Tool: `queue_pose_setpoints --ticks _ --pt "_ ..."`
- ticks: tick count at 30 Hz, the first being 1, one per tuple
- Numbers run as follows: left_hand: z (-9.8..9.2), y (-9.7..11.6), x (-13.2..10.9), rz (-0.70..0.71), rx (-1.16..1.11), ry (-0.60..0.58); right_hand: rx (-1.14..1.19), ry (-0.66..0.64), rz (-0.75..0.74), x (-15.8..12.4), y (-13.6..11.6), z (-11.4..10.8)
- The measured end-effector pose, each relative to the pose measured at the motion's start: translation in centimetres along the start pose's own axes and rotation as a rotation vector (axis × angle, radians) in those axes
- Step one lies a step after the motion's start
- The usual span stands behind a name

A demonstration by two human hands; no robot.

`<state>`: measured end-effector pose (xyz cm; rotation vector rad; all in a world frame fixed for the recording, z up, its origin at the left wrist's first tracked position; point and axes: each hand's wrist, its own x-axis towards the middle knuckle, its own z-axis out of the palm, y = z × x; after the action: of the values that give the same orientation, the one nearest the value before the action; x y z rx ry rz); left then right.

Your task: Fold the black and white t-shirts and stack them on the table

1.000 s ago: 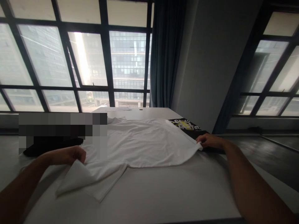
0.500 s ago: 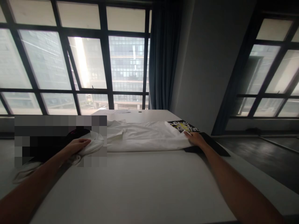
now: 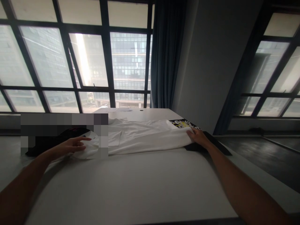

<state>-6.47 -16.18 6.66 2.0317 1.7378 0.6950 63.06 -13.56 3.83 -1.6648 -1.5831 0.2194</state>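
A white shirt [image 3: 145, 137] lies spread sideways across the white table [image 3: 140, 184], with a sleeve-like flap folded near its left part. At its right end, my right hand [image 3: 197, 137] pinches the edge of the shirt between thumb and fingers. My left hand [image 3: 73, 145] is at the left end, fingers apart with the index finger stretched out, over or touching the white cloth. Blurred blocks cover part of the shirt there. Black cloth with a white and yellow print [image 3: 184, 123] shows from beneath the shirt at the right.
Another black cloth [image 3: 51, 143] lies at the left, partly blurred out. Papers [image 3: 117, 110] lie on the table's far side near a small dark round spot [image 3: 141, 110]. Beyond stand large windows, a blue curtain [image 3: 162, 62] and a grey column [image 3: 208, 62].
My left hand has loosened its pinch on the white cloth and spread its fingers. The shirt's left end lies flatter, its sleeve-like flap shifted. My right hand keeps hold, slightly farther right.
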Motion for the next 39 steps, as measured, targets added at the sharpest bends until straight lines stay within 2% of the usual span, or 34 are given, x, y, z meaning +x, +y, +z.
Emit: queue_pose_setpoints --ticks 2,5,6,9,12,15,17,19,21,24,30,35,37,39 --pt "0.8 0.0 0.3 -0.007 0.052 -0.100 0.031 -0.099 -0.038 -0.3 -0.2 0.2" --pt "2.3 0.2 1.1 0.028 0.138 -0.094 -0.048 -0.298 -0.091 -0.8 -0.5 0.1" --pt "2.5 0.2 1.4 0.044 0.151 -0.100 -0.100 -0.320 -0.095 -0.9 -0.6 0.0" --pt "2.3 -0.1 1.5 0.032 0.138 -0.148 -0.260 -0.243 -0.086 -0.7 -1.0 -0.7" --pt "1.0 -0.2 0.6 -0.003 0.094 -0.187 -0.381 -0.147 -0.080 0.0 -1.3 -1.8" --pt "-0.3 0.3 -0.8 -0.034 0.086 -0.329 -0.487 -0.121 -0.024 0.3 -0.9 -3.4" --pt "-0.8 0.9 -1.5 -0.099 0.097 -0.493 -0.504 -0.268 0.071 0.1 -0.2 -4.4" --pt "-0.7 1.4 -1.8 -0.155 0.115 -0.570 -0.479 -0.458 0.189 -0.3 0.5 -4.9" --pt "-0.1 1.9 -1.5 -0.137 0.155 -0.477 -0.446 -0.506 0.236 -0.6 1.1 -4.9" --pt "1.4 2.5 -0.8 -0.018 0.200 -0.294 -0.396 -0.408 0.160 -0.6 1.3 -4.0" --pt "3.3 3.7 -0.5 0.222 0.247 -0.332 -0.247 -0.376 0.093 -0.1 1.5 -2.3" --pt "3.3 4.1 -0.6 0.263 0.085 -0.283 -0.232 -0.354 0.033 -0.2 1.4 -2.9" --pt "2.8 4.0 -0.4 0.236 -0.028 -0.144 -0.189 -0.346 0.017 -0.2 0.9 -3.3" --pt "2.2 3.8 0.0 0.151 -0.108 0.048 -0.152 -0.213 -0.016 -0.1 0.5 -3.4"
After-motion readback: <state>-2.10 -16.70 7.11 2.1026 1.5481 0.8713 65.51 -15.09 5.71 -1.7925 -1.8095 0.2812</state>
